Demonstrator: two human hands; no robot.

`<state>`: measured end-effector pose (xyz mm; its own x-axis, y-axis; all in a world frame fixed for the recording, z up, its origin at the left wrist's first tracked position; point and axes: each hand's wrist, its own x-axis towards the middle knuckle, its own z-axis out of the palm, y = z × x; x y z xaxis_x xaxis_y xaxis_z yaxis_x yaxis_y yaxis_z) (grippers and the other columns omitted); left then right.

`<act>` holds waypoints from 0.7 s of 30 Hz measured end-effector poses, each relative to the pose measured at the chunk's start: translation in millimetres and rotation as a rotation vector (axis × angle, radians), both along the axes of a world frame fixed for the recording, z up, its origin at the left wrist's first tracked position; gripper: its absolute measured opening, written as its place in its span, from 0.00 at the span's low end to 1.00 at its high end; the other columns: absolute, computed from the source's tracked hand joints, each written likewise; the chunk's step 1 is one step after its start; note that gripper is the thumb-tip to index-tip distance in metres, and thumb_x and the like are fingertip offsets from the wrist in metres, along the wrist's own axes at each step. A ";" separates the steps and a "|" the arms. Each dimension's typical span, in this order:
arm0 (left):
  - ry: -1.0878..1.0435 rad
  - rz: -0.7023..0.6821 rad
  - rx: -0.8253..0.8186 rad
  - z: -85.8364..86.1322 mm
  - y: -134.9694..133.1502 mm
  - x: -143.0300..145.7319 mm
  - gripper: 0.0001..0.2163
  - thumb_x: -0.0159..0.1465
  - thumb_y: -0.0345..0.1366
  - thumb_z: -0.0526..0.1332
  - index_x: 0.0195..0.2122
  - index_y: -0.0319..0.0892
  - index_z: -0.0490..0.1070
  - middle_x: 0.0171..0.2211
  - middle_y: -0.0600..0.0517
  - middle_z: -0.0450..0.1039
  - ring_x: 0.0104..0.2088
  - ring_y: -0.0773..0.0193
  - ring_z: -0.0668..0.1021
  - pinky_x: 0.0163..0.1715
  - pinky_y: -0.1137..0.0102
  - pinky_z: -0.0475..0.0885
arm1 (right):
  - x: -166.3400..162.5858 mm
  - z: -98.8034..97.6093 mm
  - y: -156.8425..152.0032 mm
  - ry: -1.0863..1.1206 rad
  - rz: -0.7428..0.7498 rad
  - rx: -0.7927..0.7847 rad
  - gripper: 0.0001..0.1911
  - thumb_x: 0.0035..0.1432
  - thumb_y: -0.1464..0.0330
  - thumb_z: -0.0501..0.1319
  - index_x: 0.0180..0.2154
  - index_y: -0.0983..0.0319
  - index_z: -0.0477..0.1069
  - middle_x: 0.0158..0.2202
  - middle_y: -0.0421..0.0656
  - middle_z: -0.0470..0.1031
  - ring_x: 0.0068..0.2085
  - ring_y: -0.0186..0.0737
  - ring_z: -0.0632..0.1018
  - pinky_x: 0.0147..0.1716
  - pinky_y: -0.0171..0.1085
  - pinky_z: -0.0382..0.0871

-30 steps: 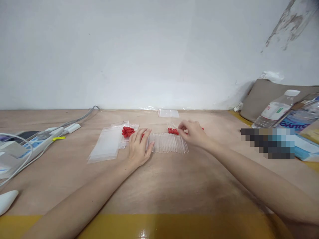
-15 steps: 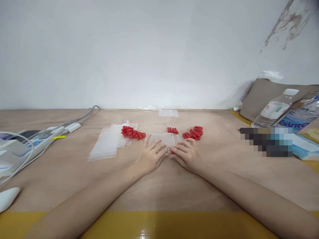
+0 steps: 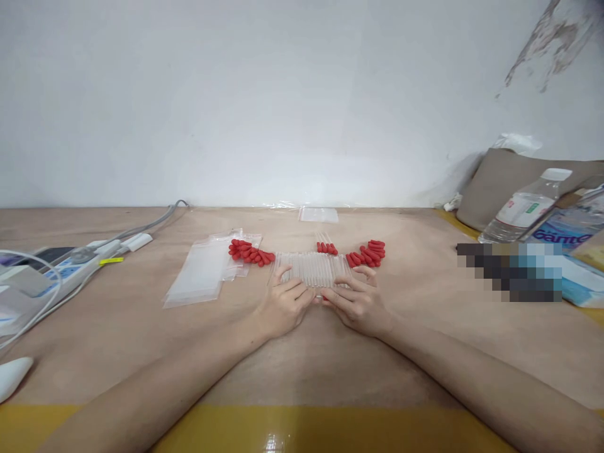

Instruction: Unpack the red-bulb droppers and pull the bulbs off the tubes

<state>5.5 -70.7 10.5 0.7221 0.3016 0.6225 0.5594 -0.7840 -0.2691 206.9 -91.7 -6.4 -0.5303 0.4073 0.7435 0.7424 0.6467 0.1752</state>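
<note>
A row of clear thin tubes lies side by side on the table. Just in front of it, my left hand has its thumb and fingers pinched together on what looks like a clear tube, mostly hidden. Close against it, my right hand pinches a red rubber bulb, of which only a small bit shows between the fingertips. One pile of red rubber bulbs lies left of the row, and another pile of bulbs lies right. Behind the row are several droppers, red bulbs fitted on thin tubes.
Clear zip bags lie at the left, with another small bag by the wall. A power strip with cables is at far left, above a white object. A water bottle and a tissue pack stand right.
Both hands have drawn slightly back toward me, off the row of tubes, and now pinch close together. More of the tubes shows. The view has shifted slightly.
</note>
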 end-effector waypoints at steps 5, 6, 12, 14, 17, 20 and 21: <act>-0.025 -0.012 -0.013 0.5 -2.3 -3.2 0.11 0.64 0.32 0.51 0.24 0.40 0.66 0.19 0.56 0.67 0.26 0.69 0.68 0.49 0.59 0.56 | 1.3 3.6 -3.2 -0.024 0.035 0.100 0.07 0.57 0.69 0.57 0.37 0.53 0.70 0.30 0.32 0.78 0.39 0.32 0.75 0.49 0.43 0.48; -0.029 -0.017 -0.018 0.3 -2.9 -3.3 0.11 0.64 0.32 0.51 0.24 0.40 0.66 0.19 0.56 0.67 0.26 0.68 0.69 0.49 0.59 0.56 | 1.3 4.2 -4.0 -0.024 0.047 0.122 0.07 0.56 0.70 0.58 0.37 0.53 0.70 0.31 0.32 0.78 0.39 0.32 0.75 0.49 0.43 0.48; -0.033 -0.032 -0.075 -2.0 0.0 -10.3 0.10 0.63 0.32 0.51 0.26 0.41 0.67 0.21 0.54 0.69 0.26 0.67 0.69 0.39 0.64 0.60 | 11.5 6.1 -8.1 -0.036 0.084 0.186 0.11 0.55 0.72 0.59 0.39 0.50 0.71 0.33 0.31 0.77 0.40 0.33 0.75 0.46 0.41 0.52; -0.074 0.028 -0.098 0.2 7.3 -19.6 0.11 0.64 0.33 0.49 0.27 0.41 0.68 0.22 0.53 0.69 0.26 0.66 0.69 0.33 0.66 0.61 | 22.0 6.5 -5.5 0.008 0.031 0.162 0.12 0.55 0.73 0.58 0.39 0.50 0.71 0.32 0.31 0.77 0.40 0.34 0.75 0.44 0.41 0.54; -0.203 0.232 -0.211 5.9 23.1 -35.3 0.13 0.65 0.34 0.46 0.31 0.40 0.68 0.26 0.50 0.69 0.28 0.64 0.71 0.29 0.69 0.63 | 39.1 6.5 6.3 0.183 -0.126 0.054 0.10 0.55 0.69 0.58 0.39 0.51 0.72 0.32 0.37 0.76 0.36 0.37 0.74 0.40 0.41 0.58; -0.275 0.366 -0.316 7.6 38.4 -44.0 0.13 0.65 0.34 0.45 0.38 0.40 0.68 0.33 0.48 0.66 0.33 0.62 0.71 0.32 0.69 0.66 | 49.3 4.6 22.5 0.368 -0.138 -0.079 0.10 0.56 0.65 0.57 0.40 0.55 0.73 0.30 0.42 0.71 0.31 0.35 0.71 0.33 0.38 0.63; -0.278 0.378 -0.323 6.5 42.5 -44.9 0.13 0.64 0.33 0.45 0.40 0.40 0.68 0.33 0.48 0.65 0.34 0.62 0.71 0.33 0.69 0.67 | 50.7 3.9 27.1 0.412 -0.115 -0.122 0.11 0.57 0.65 0.55 0.40 0.56 0.72 0.30 0.43 0.69 0.31 0.35 0.70 0.32 0.37 0.65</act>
<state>-39.4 -28.1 17.0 0.3496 0.7137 0.6069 0.8325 -0.5338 0.1482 257.6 -64.6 -2.5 -0.1463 0.5441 0.8262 0.8024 0.5537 -0.2226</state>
